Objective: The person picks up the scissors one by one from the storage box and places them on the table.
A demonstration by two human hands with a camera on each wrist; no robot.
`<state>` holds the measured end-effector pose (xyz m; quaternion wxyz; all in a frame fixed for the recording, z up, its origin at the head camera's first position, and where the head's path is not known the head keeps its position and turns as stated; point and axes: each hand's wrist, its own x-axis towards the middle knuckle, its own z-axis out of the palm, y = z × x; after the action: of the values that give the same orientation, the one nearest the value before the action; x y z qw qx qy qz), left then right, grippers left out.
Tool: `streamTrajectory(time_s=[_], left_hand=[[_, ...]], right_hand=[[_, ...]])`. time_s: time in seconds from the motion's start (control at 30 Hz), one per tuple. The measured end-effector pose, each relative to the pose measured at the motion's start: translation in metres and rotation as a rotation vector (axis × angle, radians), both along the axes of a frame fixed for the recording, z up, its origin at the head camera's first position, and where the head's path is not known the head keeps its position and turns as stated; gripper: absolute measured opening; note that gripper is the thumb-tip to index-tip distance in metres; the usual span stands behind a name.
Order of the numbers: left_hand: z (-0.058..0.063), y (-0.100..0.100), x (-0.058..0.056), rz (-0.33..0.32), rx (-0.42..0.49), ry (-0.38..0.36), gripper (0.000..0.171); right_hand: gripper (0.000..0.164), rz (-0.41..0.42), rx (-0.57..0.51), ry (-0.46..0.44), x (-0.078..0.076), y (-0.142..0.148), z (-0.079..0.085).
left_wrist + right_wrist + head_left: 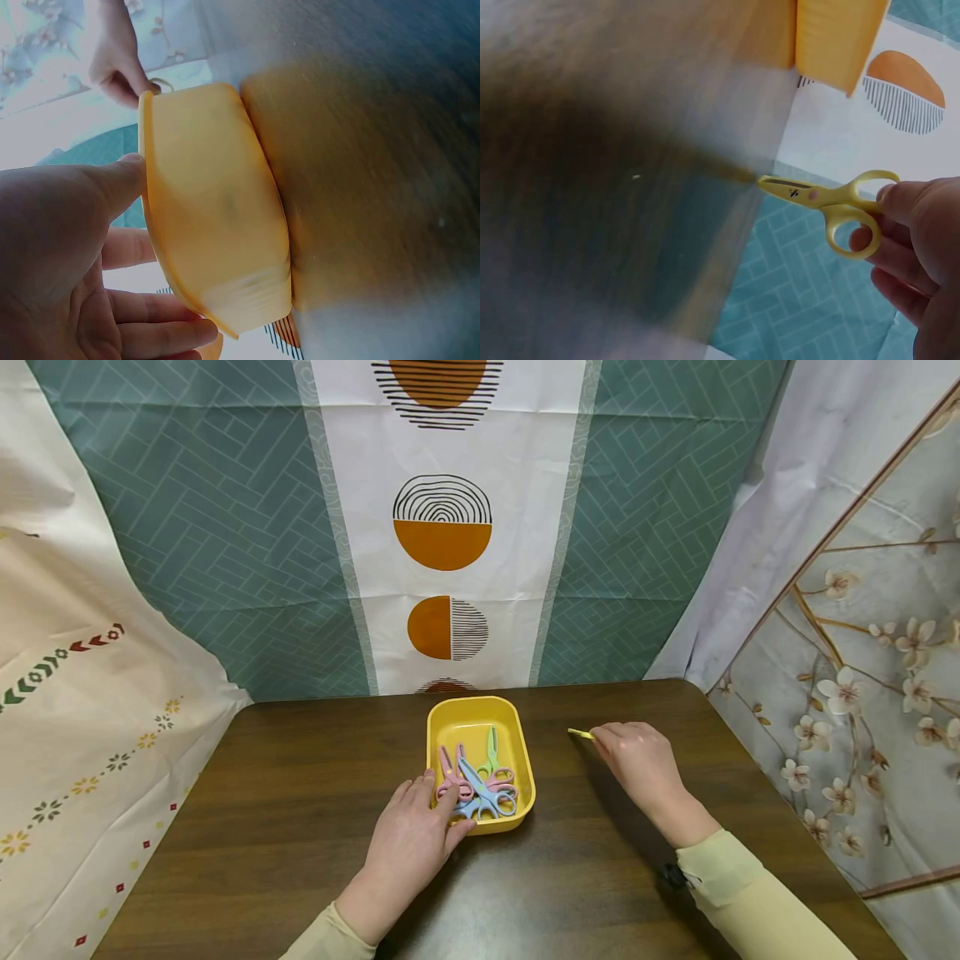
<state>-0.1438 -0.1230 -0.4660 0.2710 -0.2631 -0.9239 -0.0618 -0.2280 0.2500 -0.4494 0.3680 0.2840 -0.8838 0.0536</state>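
Several children's scissors lie in a shallow yellow plastic tray point(531, 777): green scissors point(492, 747), pink scissors point(447, 768) and blue scissors point(472, 775) overlap there. My left hand point(412, 827) holds the tray by its near left corner, thumb at the near rim and fingers over the left rim; in the left wrist view the thumb touches the edge of the tray point(217, 187). Right of the tray, my right hand point(637, 760) pinches yellow scissors point(810, 195) by the handle loops. Their blades are closed and point left, above the table.
The dark brown wooden table point(300, 777) carries the tray near its far middle. Behind it hangs a teal and white patterned curtain point(247, 527). Floral cloth point(847, 693) borders the right side and cream cloth point(90, 735) the left.
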Motion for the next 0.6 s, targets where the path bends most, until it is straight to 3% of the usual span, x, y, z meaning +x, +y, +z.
streamTrajectory(time_s=[0.13, 0.6], left_hand=[[0.0, 0.0, 0.0, 0.0, -0.003, -0.005, 0.057], [-0.003, 0.0, -0.001, -0.006, -0.001, -0.014, 0.056]], right_hand=[[0.025, -0.007, 0.025, -0.01, 0.001, 0.003, -0.005], [0.02, -0.032, 0.133, -0.19, 0.007, -0.001, -0.024]])
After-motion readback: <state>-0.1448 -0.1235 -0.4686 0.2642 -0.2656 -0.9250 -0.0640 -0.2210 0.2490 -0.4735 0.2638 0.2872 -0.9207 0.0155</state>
